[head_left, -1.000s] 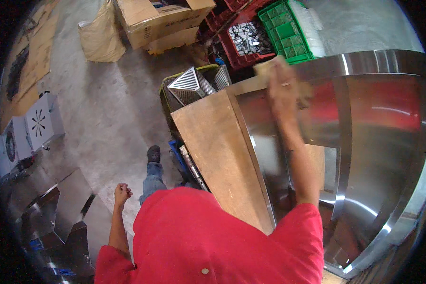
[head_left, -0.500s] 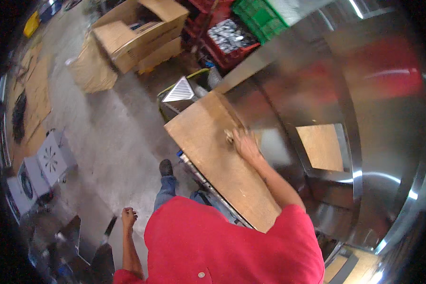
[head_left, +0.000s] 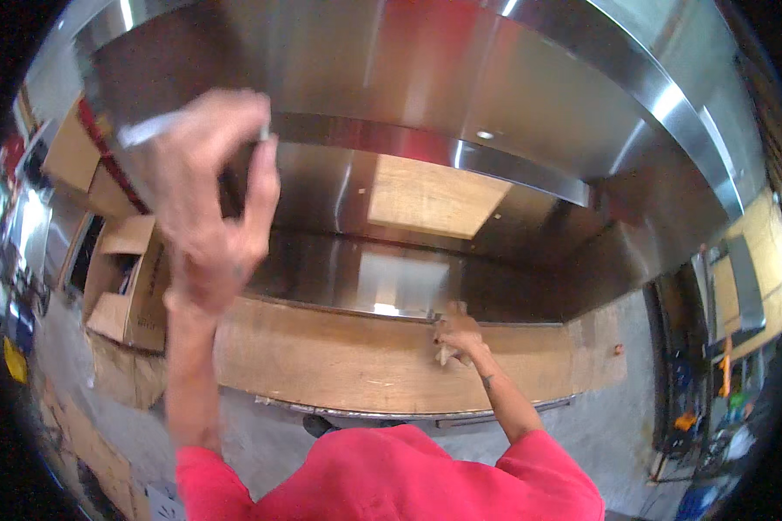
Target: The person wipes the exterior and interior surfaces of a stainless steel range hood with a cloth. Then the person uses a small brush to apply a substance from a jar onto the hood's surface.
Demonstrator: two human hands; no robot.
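My left hand [head_left: 213, 191] is raised high at the left, near the camera and smeared by motion. Its thumb and fingers curl toward each other. A slim whitish streak [head_left: 152, 128] shows beside the knuckles; what the hand pinches is not clear. Low over the wooden board [head_left: 321, 352], my right hand [head_left: 460, 334] is closed on a crumpled beige cloth [head_left: 447, 354], at the board's far edge. Against that edge stands a large shiny stainless-steel panel assembly [head_left: 330, 65], with a rectangular opening [head_left: 439, 195] that shows wood behind it.
An open cardboard box [head_left: 139, 300] stands on the floor at the left. On the right are a dark rack [head_left: 669, 373] and a bent metal piece [head_left: 740, 282]. A curved steel rim [head_left: 669, 104] reaches across the upper right.
My view has swung to the right and now faces the steel assembly. My left hand has risen from beside my body to high in front. The right hand still holds the cloth.
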